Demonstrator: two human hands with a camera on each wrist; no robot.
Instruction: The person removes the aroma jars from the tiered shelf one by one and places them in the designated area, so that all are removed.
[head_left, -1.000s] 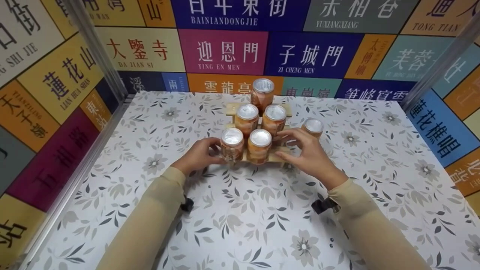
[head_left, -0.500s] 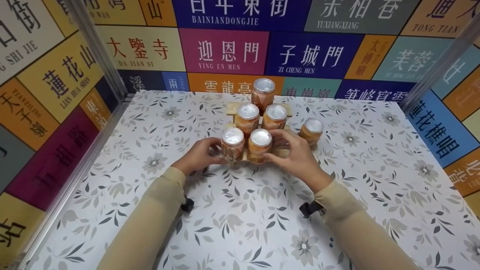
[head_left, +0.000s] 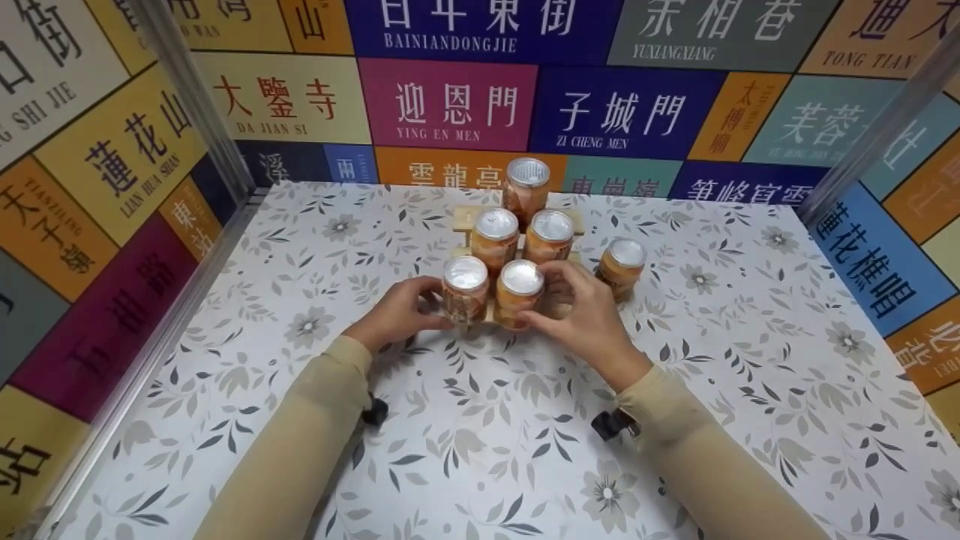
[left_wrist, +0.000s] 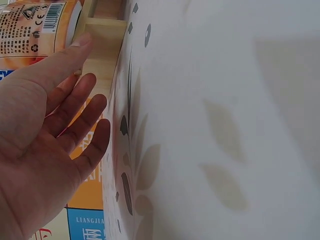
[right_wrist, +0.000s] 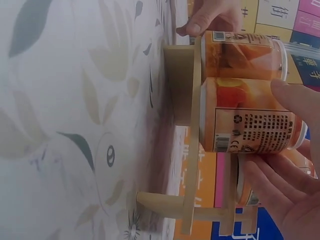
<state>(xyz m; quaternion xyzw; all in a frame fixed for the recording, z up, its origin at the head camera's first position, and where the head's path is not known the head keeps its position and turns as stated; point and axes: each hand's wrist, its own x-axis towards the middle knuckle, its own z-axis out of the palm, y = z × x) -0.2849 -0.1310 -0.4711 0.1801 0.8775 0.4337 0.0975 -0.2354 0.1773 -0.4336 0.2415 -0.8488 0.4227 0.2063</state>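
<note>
Several orange fruit-print cans with silver lids stand on a stepped wooden rack [right_wrist: 187,150] in the head view. My right hand [head_left: 589,315] holds the front right can [head_left: 519,296], thumb at its front and fingers round its right side. In the right wrist view that can [right_wrist: 250,117] stands upright against the front left can [right_wrist: 242,57]. My left hand [head_left: 397,309] is beside the front left can, its fingers loosely bent. In the left wrist view, the left thumb [left_wrist: 75,52] reaches the can's base and the rack's edge; the fingers are spread apart.
Two cans stand on the middle step, such as the middle right can [head_left: 550,234], and one top can [head_left: 525,187] behind them. A separate can [head_left: 622,268] stands on the floral tablecloth [head_left: 480,450], right of the rack. Sign-printed panels [head_left: 450,105] enclose the back and sides.
My right hand has moved left, from beside the separate can to the front right can, and its thumb and fingers now hold it. The left hand has stayed by the front left can.
</note>
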